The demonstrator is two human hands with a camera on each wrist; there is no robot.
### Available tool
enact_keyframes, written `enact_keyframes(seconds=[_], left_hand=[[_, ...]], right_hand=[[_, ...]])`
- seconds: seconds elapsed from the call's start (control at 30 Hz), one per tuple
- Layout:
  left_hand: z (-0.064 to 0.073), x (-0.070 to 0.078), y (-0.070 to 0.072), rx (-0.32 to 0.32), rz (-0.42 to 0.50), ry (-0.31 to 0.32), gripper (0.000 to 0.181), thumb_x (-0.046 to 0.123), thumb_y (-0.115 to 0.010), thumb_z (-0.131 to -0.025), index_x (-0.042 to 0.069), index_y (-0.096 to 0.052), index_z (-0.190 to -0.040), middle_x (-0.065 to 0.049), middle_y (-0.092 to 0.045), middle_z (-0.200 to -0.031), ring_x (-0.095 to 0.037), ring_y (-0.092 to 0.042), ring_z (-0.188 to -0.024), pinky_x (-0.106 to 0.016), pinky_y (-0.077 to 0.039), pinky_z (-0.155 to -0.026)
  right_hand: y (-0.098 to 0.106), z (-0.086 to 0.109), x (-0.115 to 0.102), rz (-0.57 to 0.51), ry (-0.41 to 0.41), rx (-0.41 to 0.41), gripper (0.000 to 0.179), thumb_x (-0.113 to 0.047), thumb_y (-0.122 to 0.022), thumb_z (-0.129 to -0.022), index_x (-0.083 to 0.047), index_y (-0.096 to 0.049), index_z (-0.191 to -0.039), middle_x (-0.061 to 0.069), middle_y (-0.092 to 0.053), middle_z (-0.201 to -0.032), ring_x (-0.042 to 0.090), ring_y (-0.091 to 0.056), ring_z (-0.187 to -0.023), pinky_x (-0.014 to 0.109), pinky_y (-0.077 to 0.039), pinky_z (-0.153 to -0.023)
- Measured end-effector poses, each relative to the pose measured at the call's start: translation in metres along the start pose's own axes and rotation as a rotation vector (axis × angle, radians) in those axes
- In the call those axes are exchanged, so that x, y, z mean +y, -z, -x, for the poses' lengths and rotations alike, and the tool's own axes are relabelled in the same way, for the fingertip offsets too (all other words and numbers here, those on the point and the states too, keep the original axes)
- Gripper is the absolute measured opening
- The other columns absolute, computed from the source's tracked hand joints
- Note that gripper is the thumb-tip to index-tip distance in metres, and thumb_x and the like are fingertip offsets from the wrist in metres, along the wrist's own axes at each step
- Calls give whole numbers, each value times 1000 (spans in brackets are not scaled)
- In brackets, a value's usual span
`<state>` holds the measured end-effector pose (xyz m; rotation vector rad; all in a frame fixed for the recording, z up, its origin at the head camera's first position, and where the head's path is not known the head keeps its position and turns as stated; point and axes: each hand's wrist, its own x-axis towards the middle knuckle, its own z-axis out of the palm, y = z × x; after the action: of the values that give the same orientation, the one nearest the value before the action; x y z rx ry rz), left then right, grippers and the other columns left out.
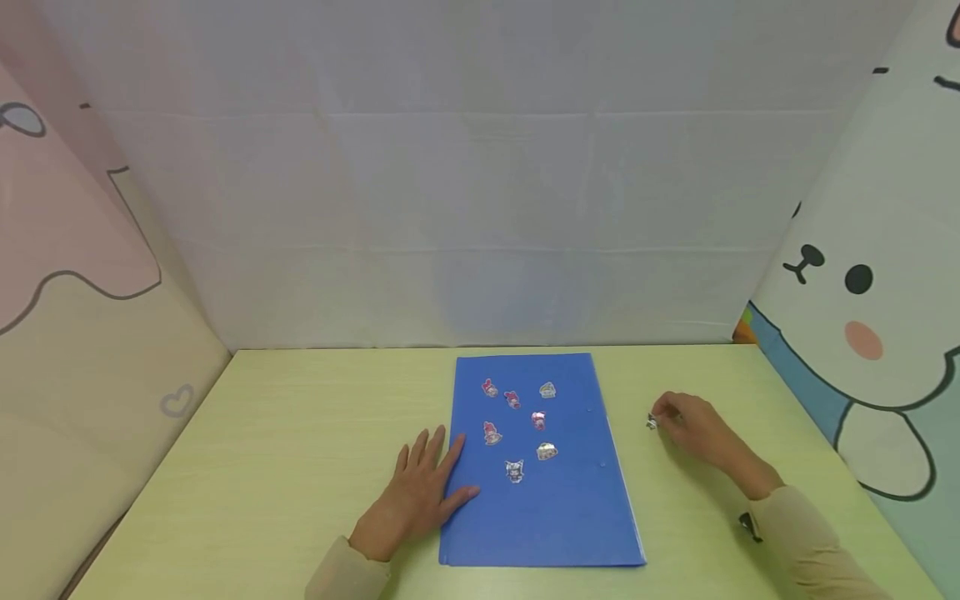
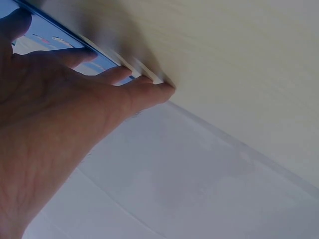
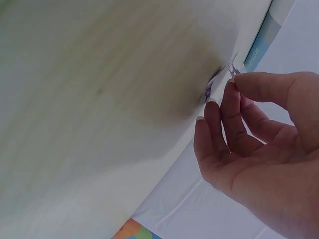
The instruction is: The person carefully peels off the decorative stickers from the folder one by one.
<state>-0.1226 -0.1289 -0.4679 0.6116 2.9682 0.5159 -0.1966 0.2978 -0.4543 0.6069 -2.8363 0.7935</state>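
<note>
A blue folder-like sheet (image 1: 555, 521) lies on the table, with several small shiny cartoon stickers (image 1: 514, 472) on its upper and middle part. My left hand (image 1: 416, 492) rests spread at its left edge, thumb and index fingertip over the blue, the other fingers on the table. To the right of the sheet, my right hand (image 1: 693, 429) pinches a small sticker (image 1: 652, 422) between thumb and index finger. In the right wrist view this sticker (image 3: 233, 67) stands up from the fingertips, and another small dark-patterned piece (image 3: 208, 92) shows on the table just beyond the fingers.
The pale yellow table (image 1: 300, 433) backs onto a white cloth wall (image 1: 450, 208). Cartoon-printed panels (image 1: 885, 292) rise on both sides. A small dark object (image 1: 750, 527) shows beside the right sleeve (image 1: 802, 533). Tiny clear specks dot the sheet's right side.
</note>
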Motion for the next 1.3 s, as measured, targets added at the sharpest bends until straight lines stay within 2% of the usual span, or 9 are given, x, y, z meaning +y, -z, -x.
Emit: enact_keyframes(seconds=[0.23, 0.57, 0.9, 1.13, 1.3], left_hand=[[1, 2, 2, -12, -1, 11, 73, 49, -58, -101, 2, -43, -155, -29, -34, -159, -52, -28, -147, -69, -25, -114], [1, 4, 4, -13, 3, 8, 73, 48, -58, -101, 1, -42, -155, -29, -33, -159, -52, -27, -147, -70, -24, -114], [1, 1, -2, 16, -14, -1, 71, 47, -59, -101, 1, -43, -154, -30, -34, -158, -54, -28, -146, -72, -24, -112], [3, 3, 0, -3, -25, 15, 73, 50, -55, -102, 2, -42, -155, -28, -34, -159, -51, -28, -147, -69, -25, -114], [2, 2, 0, 6, -16, 4, 72, 49, -57, -102, 2, -43, -155, -29, -34, -159, -52, -28, -147, -70, -25, -114]], right_hand=[[-3, -1, 2, 19, 23, 3, 7, 9, -70, -89, 3, -66, -90, 7, -68, -85, 27, -66, -79, 43, -55, -71], [-5, 0, 3, 72, 11, 21, 6, 7, -71, -89, 1, -67, -90, 6, -65, -84, 26, -63, -79, 44, -53, -72], [-7, 0, 2, 66, 42, 14, 9, 5, -72, -90, -2, -67, -89, 4, -66, -84, 27, -65, -79, 42, -53, -70], [-6, -1, -1, 68, 36, 0, 8, 5, -73, -89, -1, -67, -90, 4, -66, -85, 28, -65, -81, 45, -54, -74], [-7, -3, -6, 63, 50, -6, 6, 3, -73, -90, 1, -67, -92, 5, -67, -86, 27, -65, -81, 45, -54, -73]])
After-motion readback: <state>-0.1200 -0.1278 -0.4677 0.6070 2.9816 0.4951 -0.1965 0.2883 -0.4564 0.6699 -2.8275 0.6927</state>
